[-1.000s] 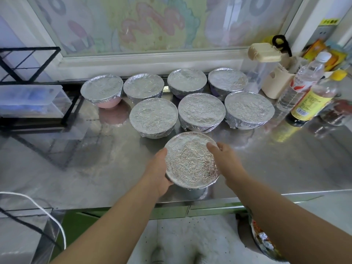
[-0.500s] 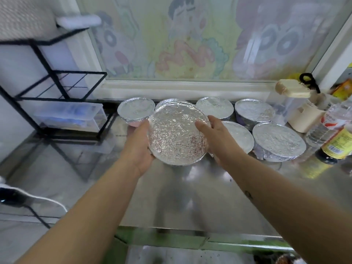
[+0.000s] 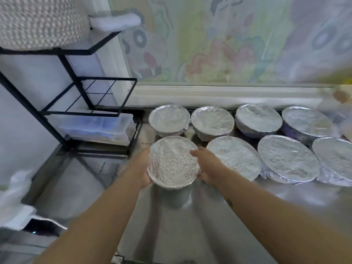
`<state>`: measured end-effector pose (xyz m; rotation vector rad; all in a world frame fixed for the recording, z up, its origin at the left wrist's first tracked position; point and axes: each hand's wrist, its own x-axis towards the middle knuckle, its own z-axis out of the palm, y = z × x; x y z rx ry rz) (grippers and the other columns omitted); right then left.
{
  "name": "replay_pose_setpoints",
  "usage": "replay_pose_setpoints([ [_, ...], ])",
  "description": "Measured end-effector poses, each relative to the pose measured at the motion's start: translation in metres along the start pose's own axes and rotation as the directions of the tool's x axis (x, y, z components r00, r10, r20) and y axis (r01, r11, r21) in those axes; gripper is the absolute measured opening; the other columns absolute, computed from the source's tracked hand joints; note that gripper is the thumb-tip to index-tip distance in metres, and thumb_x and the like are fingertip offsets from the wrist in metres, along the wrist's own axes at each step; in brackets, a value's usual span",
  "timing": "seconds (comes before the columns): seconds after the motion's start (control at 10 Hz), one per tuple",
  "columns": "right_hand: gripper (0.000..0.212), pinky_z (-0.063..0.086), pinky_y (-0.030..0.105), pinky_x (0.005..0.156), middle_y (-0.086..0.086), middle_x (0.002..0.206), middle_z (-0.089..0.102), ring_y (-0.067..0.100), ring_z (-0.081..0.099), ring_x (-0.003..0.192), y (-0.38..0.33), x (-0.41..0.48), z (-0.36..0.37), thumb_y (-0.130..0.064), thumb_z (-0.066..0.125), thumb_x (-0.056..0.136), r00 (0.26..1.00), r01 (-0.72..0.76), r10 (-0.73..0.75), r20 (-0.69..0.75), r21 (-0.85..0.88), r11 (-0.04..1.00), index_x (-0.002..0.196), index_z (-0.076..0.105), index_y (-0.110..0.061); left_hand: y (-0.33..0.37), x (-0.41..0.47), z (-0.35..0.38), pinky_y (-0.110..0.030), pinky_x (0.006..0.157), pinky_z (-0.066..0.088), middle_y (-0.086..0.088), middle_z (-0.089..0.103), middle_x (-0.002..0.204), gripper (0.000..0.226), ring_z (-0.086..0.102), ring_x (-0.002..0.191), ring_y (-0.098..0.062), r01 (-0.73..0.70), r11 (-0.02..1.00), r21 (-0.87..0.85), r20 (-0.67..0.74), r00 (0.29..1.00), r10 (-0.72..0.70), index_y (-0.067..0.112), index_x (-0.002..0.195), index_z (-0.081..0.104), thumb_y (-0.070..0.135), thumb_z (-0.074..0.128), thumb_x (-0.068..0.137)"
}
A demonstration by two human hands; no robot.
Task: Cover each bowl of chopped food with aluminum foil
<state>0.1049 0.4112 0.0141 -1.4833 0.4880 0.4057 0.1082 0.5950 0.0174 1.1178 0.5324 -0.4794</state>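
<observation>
A foil-covered bowl (image 3: 172,161) is held between both hands at the left end of the front row. My left hand (image 3: 142,168) grips its left side and my right hand (image 3: 206,165) grips its right side, thumb on the rim. Whether the bowl touches the steel counter (image 3: 190,216) I cannot tell. Several other foil-covered bowls stand in two rows: the back row starts with one (image 3: 169,119) right behind the held bowl, and the front row continues to the right with another (image 3: 233,159).
A black wire rack (image 3: 80,100) stands at the left with a clear plastic box (image 3: 95,128) on its lowest shelf and a woven basket (image 3: 38,21) on top. A window with cartoon film runs behind the bowls. White cloth lies at the far left.
Both hands carried the foil-covered bowl from the counter's front edge away from me and to the left, down to the left end of the front row. The camera turned left.
</observation>
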Motion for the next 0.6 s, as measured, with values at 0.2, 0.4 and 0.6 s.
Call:
replay_pose_setpoints([
  [0.2, 0.039, 0.051, 0.056, 0.101, 0.010, 0.122, 0.063, 0.031, 0.064, 0.110, 0.008, 0.021, 0.014, -0.020, 0.055, 0.098, 0.998, -0.046, 0.043, -0.045, -0.050, 0.998, 0.136, 0.050, -0.014, 0.001, 0.019, -0.008, -0.042, 0.077, 0.054, -0.018, 0.074, 0.104, 0.031, 0.067, 0.100, -0.035, 0.002, 1.000, 0.013, -0.088, 0.996, -0.001, 0.004, 0.111, 0.070, 0.026, 0.049, 0.103],
  [0.4, 0.057, 0.049, 0.058, 0.103, 0.011, 0.131, 0.055, 0.033, 0.057, 0.118, 0.010, 0.025, 0.015, -0.031, 0.059, 0.088, 0.998, -0.045, 0.040, -0.047, -0.123, 0.991, 0.140, 0.042, -0.015, -0.002, 0.049, -0.020, -0.053, 0.099, 0.052, -0.019, 0.063, 0.131, 0.045, 0.060, 0.122, -0.039, -0.004, 0.990, 0.138, -0.201, 0.979, 0.032, 0.009, 0.132, 0.058, 0.040, 0.050, 0.101],
  [0.6, 0.037, 0.049, 0.035, 0.079, 0.013, 0.103, 0.066, 0.023, 0.062, 0.089, -0.026, -0.001, 0.011, -0.031, 0.066, 0.092, 1.000, -0.014, 0.012, -0.006, -0.400, 0.916, 0.114, 0.058, -0.003, 0.006, 0.041, -0.005, -0.048, 0.107, 0.044, -0.006, 0.058, 0.137, 0.049, 0.055, 0.123, -0.028, -0.156, 0.758, 0.634, -0.210, 0.908, 0.362, 0.017, 0.139, 0.054, 0.039, 0.045, 0.097],
])
